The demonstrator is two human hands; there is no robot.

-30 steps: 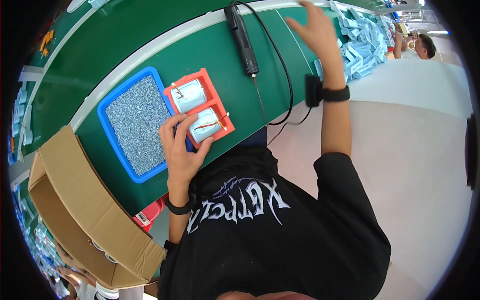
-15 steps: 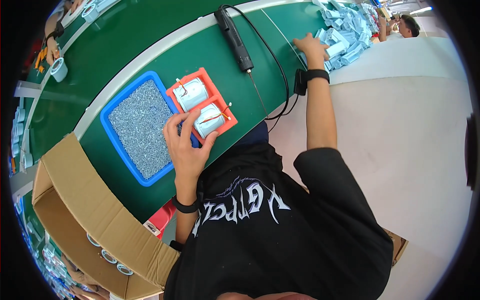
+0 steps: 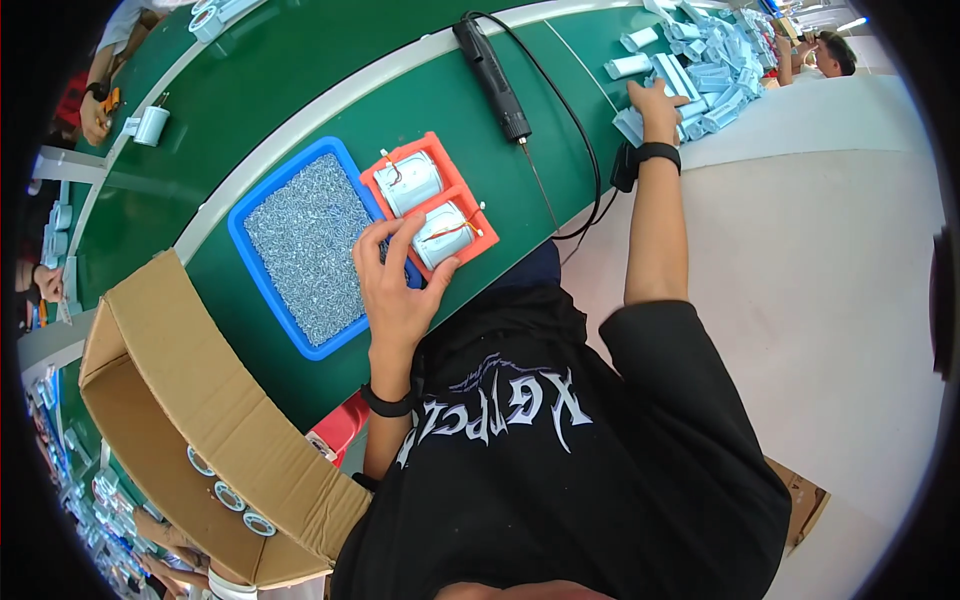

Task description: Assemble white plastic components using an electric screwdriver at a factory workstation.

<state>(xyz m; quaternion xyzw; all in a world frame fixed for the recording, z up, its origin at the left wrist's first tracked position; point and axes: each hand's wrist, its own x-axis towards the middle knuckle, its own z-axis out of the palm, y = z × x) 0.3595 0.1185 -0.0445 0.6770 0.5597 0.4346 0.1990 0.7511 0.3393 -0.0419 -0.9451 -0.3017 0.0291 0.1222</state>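
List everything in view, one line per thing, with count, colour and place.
Table: one, green with a pale stripe, across the top.
Blue tray: one, full of small grey metal parts, left of the jig.
Orange jig: one, on the table by the tray, two slots.
White cylinders: two, with thin wires, one in each jig slot.
Electric screwdriver: one, black, corded, lying on the table above the jig.
Pale blue parts: a pile, count unclear, top right of the table.
Cardboard box: one, brown, open, lower left, white rings inside.
Other people: at the upper left and upper right edges.
Left hand: fingers on the nearer cylinder, black wristband.
Right hand: reaching into the pale blue parts, black wristband.
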